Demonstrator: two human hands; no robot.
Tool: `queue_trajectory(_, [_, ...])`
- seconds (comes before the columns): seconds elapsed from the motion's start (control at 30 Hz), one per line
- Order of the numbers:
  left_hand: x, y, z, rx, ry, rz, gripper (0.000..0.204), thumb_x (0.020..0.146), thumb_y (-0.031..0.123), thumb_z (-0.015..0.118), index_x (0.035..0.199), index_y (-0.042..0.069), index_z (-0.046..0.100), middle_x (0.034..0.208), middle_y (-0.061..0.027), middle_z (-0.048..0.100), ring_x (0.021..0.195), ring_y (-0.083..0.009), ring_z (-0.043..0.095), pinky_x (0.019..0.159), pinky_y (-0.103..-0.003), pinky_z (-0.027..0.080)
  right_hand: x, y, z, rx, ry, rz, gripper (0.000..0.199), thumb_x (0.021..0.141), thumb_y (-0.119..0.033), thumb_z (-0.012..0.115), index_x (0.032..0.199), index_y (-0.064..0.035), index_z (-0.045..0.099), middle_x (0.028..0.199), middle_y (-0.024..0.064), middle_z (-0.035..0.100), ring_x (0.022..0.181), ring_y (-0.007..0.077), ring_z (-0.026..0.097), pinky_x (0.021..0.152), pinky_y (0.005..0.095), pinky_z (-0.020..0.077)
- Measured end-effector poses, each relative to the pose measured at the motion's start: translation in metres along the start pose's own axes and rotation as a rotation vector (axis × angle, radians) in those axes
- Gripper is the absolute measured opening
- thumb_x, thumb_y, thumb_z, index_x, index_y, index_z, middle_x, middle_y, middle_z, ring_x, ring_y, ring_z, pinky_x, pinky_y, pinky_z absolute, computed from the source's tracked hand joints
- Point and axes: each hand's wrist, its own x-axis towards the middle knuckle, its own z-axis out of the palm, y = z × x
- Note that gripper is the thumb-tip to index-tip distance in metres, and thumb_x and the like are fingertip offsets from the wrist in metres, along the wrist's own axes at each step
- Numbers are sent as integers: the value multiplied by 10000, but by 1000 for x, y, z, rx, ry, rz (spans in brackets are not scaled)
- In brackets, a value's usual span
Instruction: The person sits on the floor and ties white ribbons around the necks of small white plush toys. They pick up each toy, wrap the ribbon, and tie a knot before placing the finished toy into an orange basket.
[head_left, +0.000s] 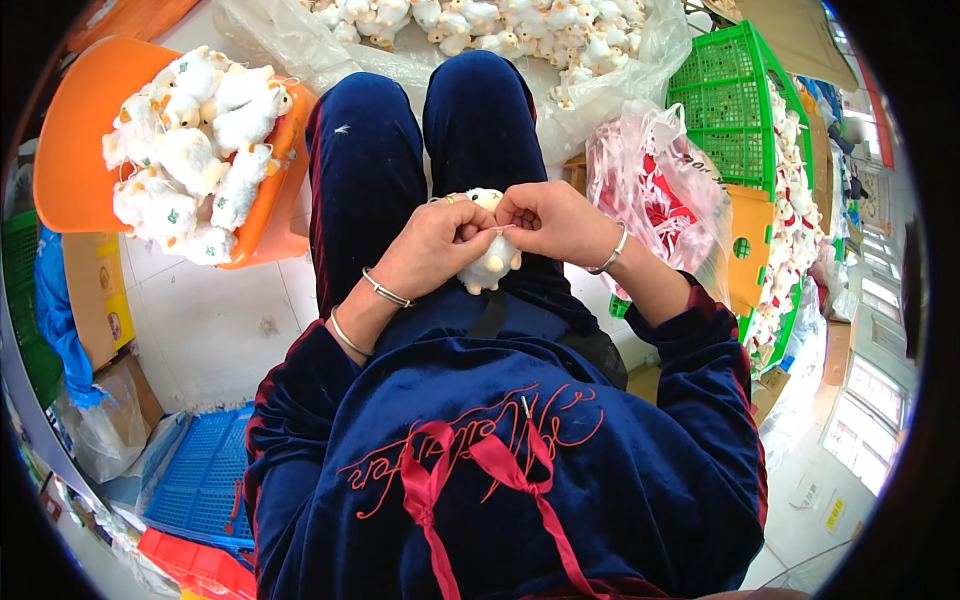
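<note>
Seated over navy velvet trousers, both hands closed together at lap level on a small white plush toy [490, 262], cream feet pointing down toward the waist and head tipped away toward the knees. Long axis of the toy running near-vertical in the head view, from the knuckles above to the feet below.

Left hand [436, 245] curled around the toy's left flank, fingers folded shut against the plush, two thin bangles on the wrist. Right hand [552, 220] pinched tight at the toy's upper edge, thumb and forefinger meeting on what looks like a pale thread or tag [503, 229] running between the two hands; too fine to tell which. Fingertips of both hands touching or nearly so, just above the toy's head, with the body hanging below the pinch rather than beside it. Neither hand clearly nearer: toy centred between them, left hand carrying more of its bulk.

To the left, an orange plastic chair [62, 150] heaped with finished white plush toys [190, 150]. Ahead, past the knees, a clear plastic bag [610, 90] full of more of them. To the right, a bag of red and white ribbons [655, 190] just beside a green crate [730, 100]. Blue crate [205, 475] on the tiled floor at lower left.
</note>
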Motion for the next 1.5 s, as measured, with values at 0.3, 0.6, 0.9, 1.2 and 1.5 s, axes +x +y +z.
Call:
queue_trajectory(0.3, [0,13,6,91,63,19,123,860,123,732,843,7,695,683,-101,599,622,-216,599,608,-331,493,5,10,-8,112,-92,97,104,897,-46,707,987,4,691,847,-10,669,775,38,573,705,213,491])
queue_trajectory(0.6, [3,11,7,141,64,39,141,879,129,706,860,-10,690,710,-129,610,653,-273,616,645,-366,503,6,5,-10,61,-97,69,112,905,-65,709,989,3,679,839,-11,656,774,37,561,697,218,488])
queue_trajectory(0.9, [3,11,-1,28,12,24,155,916,110,677,916,-44,680,817,-147,625,693,-243,632,668,-347,509,9,5,-15,104,-147,71,135,903,-78,690,1009,5,681,853,17,677,787,66,590,724,240,505])
queue_trajectory(1.2, [4,16,-2,75,-6,-52,125,905,99,709,895,-23,687,783,-62,597,659,-143,576,624,-291,477,10,10,-14,111,-133,103,143,914,-90,695,1016,10,692,868,-8,677,781,38,570,696,215,485])
queue_trajectory(1.5, [4,5,5,115,63,79,134,910,104,701,874,-17,653,762,-71,555,646,-176,542,618,-312,460,9,8,-9,75,-82,87,117,898,-77,710,975,7,686,815,-9,658,734,42,556,660,225,481])
